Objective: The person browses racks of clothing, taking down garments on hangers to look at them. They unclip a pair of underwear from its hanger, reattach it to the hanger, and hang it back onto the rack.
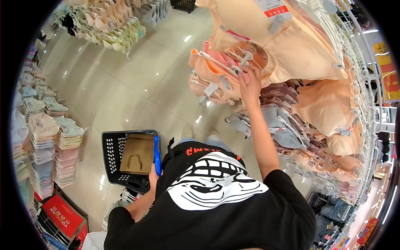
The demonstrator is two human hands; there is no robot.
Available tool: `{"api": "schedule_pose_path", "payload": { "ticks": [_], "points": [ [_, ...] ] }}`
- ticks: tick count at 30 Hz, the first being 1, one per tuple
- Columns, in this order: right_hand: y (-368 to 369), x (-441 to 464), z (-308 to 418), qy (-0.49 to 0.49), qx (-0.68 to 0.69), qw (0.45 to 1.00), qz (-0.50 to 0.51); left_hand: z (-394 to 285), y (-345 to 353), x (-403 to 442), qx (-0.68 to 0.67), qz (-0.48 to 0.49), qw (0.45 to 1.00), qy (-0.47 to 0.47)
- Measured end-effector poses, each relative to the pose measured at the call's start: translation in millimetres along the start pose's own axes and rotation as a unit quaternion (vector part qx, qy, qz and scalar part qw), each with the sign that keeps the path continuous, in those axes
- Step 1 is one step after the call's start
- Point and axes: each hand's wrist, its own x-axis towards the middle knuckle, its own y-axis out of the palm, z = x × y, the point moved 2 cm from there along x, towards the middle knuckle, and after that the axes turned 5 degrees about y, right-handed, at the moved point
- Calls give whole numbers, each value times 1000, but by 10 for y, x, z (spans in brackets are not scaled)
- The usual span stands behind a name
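The basket [129, 133] sits beside the person's left leg, its blue handle [157, 154] along its right edge. The left hand [154, 177] is closed around the near end of that handle, though its fingertips are mostly hidden. Inside the basket lies a flat brown piece [137, 156] with a dark loop on it.

The right hand [250, 81] is stretched out ahead, well beyond the basket and to its right. Thumb and fingers pinch a white hanger [216, 61] near its middle; whether the other fingers also press on cloth, I cannot tell. A peach bra [200, 62] hangs on it, also beyond the basket and to its right, in front of other bras on the display.

The key relation is this: the hanger's long bar runs slantwise, from the fingertips outward to the side toward the basket, so the visible part of the bra lies to the left of the fingers. The right hand is much the nearer one, already touching the hanger; the left is well apart from it, beside the basket.

Large peach bras [304, 54] crowd just past the right hand, farther from the basket. Grey bras [275, 118] hang nearer the person, well to the basket's right. Stacked bras [41, 137] stand to the basket's left.
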Motion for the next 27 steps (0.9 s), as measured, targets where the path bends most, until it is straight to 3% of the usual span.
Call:
{"api": "schedule_pose_path", "payload": {
  "ticks": [1,4,9,12,15,21,24,27],
  "points": [
    [10,-1,-24,20,-9,1000,21,-16,-3,1,-1,0,1000,-6],
    [-31,32,-43,-40,-10,999,17,-80,-32,-8,-4,13,1000,-24],
    [-77,320,-123,-37,14,998,-55,-86,-29,-23,-14,0,1000,-8],
    [-11,413,-379,-60,-1,998,22,-83,-25,-5,-6,10,1000,-17],
    [-41,379,-458,-21,0,996,90,-139,-33,-16,-15,11,1000,-25],
    [-16,506,-381,-20,69,997,-25,8,6,-9,-9,2,1000,-12],
    [78,635,-579,72,140,986,47,32,4,-12,-18,10,1000,-19],
    [40,728,-620,3,26,992,122,-13,-28,2,-5,6,1000,-17]
  ]
}}
